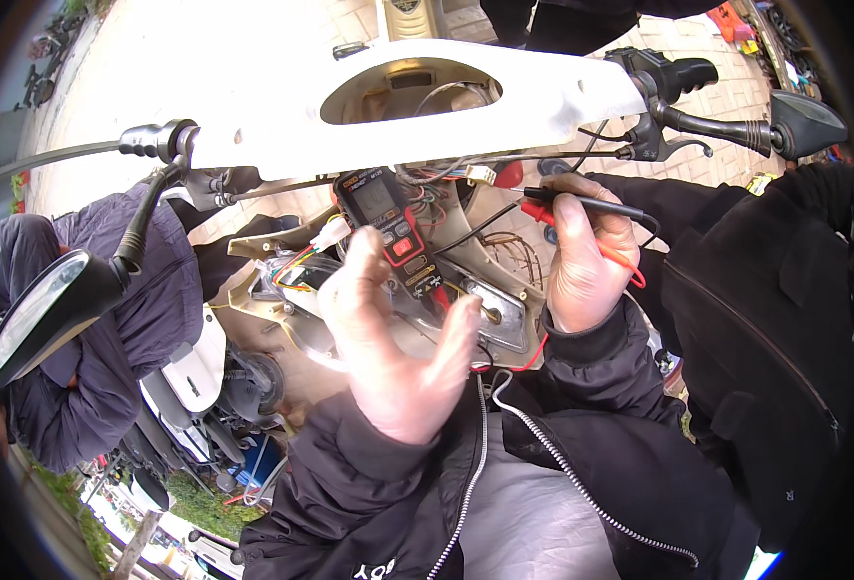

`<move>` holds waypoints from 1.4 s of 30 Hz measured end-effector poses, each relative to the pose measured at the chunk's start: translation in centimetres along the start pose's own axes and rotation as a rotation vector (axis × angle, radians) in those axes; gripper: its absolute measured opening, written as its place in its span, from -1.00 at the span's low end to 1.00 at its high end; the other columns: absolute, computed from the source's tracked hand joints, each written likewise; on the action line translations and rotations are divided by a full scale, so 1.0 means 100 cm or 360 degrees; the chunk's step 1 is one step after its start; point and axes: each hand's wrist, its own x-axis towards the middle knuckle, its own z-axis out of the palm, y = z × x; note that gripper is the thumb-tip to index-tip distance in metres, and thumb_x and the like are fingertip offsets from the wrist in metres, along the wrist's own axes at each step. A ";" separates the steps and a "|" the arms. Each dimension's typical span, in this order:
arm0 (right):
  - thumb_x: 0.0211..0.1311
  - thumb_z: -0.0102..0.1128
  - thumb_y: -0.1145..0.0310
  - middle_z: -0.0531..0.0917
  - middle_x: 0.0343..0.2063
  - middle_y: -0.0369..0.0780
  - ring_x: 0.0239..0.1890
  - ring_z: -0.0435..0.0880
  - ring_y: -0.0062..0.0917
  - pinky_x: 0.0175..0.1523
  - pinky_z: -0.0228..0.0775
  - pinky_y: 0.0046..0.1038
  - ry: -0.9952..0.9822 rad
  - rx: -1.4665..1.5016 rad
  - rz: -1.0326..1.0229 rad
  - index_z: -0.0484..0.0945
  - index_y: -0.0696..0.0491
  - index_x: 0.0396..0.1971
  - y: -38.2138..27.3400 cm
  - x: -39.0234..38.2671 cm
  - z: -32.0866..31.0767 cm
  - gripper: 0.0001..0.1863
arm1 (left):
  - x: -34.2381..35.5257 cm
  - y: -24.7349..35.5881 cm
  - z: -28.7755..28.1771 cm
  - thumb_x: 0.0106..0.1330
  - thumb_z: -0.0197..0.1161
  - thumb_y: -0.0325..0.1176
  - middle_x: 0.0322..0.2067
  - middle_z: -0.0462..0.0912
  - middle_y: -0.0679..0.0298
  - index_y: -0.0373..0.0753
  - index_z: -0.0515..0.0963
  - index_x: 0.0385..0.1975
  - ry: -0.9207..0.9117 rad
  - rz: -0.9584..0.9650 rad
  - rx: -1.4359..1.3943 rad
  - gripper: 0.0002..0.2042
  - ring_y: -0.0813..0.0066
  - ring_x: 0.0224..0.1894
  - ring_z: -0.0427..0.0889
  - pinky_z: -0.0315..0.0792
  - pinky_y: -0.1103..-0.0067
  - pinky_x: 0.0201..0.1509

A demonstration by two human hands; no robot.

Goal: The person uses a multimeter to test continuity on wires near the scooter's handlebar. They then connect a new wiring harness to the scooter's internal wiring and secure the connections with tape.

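My left hand [393, 362] is held with thumb and fingers apart in front of a black and red digital multimeter [380, 201]. Its raised fingers overlap the meter's lower left side, and I cannot tell whether they touch it. The meter leans among the wiring of an opened scooter front, its screen facing me. In my right hand [581, 266] are two test probes, a black probe [612, 206] across the fingers and a red probe [540, 212] under the thumb. A pale wire connector [482, 175] lies left of the probe tips. Another white connector [330, 234] with coloured wires sits beside the meter.
Above is the scooter's white handlebar cover [272, 126], with a left mirror [40, 314], a right mirror [806, 124] and a brake lever [688, 147]. People in dark jackets stand close on both sides. A white scooter [195, 377] stands at lower left.
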 end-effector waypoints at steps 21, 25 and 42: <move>0.26 0.10 0.62 0.62 -0.22 -0.24 -0.22 0.61 -0.63 -0.04 0.50 -0.53 -0.0011 -0.0009 0.0038 0.54 0.18 -0.13 -0.009 -0.012 0.003 -0.80 | 0.024 0.019 -0.034 0.09 0.31 -0.60 -0.27 0.57 0.18 -0.27 0.28 0.08 -0.0040 -0.0502 -0.1465 -0.47 0.39 -0.38 0.63 0.55 0.54 -0.40; 0.27 0.08 0.62 0.61 -0.22 -0.28 -0.20 0.57 -0.67 -0.02 0.47 -0.56 -0.0047 -0.0011 0.0035 0.55 0.17 -0.15 -0.017 -0.012 0.005 -0.81 | 0.050 0.014 -0.037 0.23 0.23 -0.48 -0.19 0.53 0.20 -0.25 0.30 0.03 -0.0308 -0.0480 -0.1719 -0.61 0.48 -0.42 0.54 0.49 0.58 -0.44; 0.27 0.10 0.57 0.59 -0.22 -0.27 -0.19 0.55 -0.65 0.01 0.43 -0.53 -0.0096 -0.0160 0.0133 0.52 0.17 -0.12 -0.016 -0.012 0.002 -0.81 | 0.052 0.012 -0.039 0.33 0.14 -0.14 -0.24 0.57 0.18 -0.21 0.35 0.00 -0.0322 -0.0594 -0.1728 -0.64 0.47 -0.41 0.55 0.50 0.58 -0.47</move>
